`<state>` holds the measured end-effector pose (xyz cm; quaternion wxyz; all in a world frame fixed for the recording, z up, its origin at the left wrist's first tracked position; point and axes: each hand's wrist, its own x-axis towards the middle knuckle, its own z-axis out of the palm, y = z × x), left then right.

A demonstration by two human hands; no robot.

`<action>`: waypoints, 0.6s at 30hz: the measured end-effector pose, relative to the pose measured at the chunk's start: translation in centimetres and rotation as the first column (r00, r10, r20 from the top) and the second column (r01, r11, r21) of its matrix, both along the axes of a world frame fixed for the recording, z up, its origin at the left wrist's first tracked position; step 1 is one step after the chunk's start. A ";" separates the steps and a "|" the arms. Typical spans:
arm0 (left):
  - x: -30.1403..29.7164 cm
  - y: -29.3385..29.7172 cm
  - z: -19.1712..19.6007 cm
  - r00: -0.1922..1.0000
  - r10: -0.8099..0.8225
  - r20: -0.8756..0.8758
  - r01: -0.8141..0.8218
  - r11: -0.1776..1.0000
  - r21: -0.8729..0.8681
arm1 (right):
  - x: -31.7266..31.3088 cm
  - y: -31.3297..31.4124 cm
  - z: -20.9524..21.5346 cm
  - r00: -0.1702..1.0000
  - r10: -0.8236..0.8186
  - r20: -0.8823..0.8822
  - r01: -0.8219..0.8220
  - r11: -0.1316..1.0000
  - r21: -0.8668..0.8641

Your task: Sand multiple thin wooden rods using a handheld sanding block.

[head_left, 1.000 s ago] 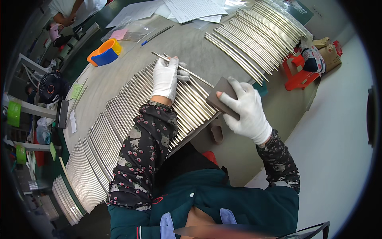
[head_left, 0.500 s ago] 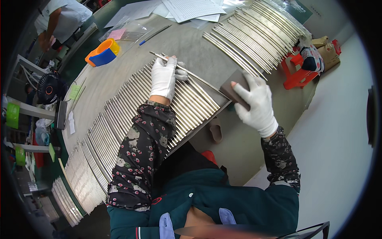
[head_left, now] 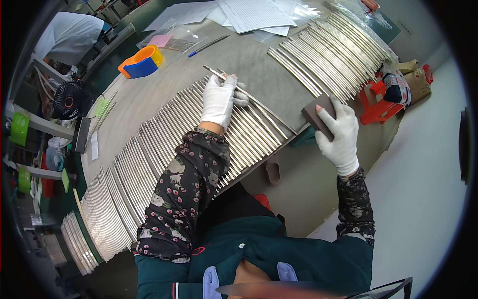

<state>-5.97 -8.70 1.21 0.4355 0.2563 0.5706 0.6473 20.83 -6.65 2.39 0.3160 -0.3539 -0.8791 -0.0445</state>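
My left hand, in a white glove with a bare fingertip showing, is closed on a thin metal rod. That rod slants over a long row of similar metal rods on the grey table. Off the table's right edge, my white-gloved right hand grips a grey-brown block that looks like a sanding sponge. The block is beyond the rod's near end, with a small gap between them.
A second batch of rods lies at the far right. Papers, a pen and an orange-and-blue tape dispenser are at the back. A small fan stands left, a red stool right. Another person bends at the upper left.
My right hand has moved slightly right with the block, away from the rod's end. The left hand keeps its hold on the rod. The whole view has shifted a little.
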 end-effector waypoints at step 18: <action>0.6 -0.6 0.0 0.998 -0.006 -0.056 0.007 1.000 0.017 | -6.8 2.3 0.0 0.999 -0.015 0.042 0.014 1.000 0.009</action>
